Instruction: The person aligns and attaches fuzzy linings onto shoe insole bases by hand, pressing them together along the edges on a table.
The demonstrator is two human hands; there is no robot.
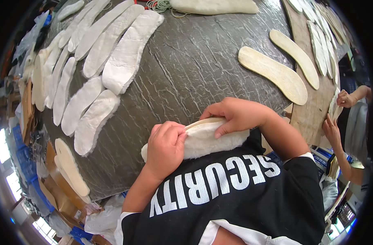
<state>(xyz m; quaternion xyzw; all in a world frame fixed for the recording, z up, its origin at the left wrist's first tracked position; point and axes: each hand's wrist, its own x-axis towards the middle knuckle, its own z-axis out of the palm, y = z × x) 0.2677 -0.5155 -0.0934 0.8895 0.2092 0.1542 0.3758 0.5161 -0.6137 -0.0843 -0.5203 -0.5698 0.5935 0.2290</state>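
Note:
In the head view, a fluffy white fleece insole (211,143) with a cream rim lies against the front of my black shirt, at the table's near edge. My left hand (166,143) grips its left part, thumb and fingers pinched at the cream edge. Over its right part curls my right hand (241,115), with the thumb pressed on the fleece and the fingers behind the rim. The rim stands slightly apart from the fleece between my hands. My palms hide both ends in part.
White fleece insoles (127,53) overlap at the left of the dark, wrinkled table cover (186,69). Two cream insoles (272,73) lie at the right. Another person's hands (331,128) hold a pale piece at the far right. Green cord (158,5) lies at the top.

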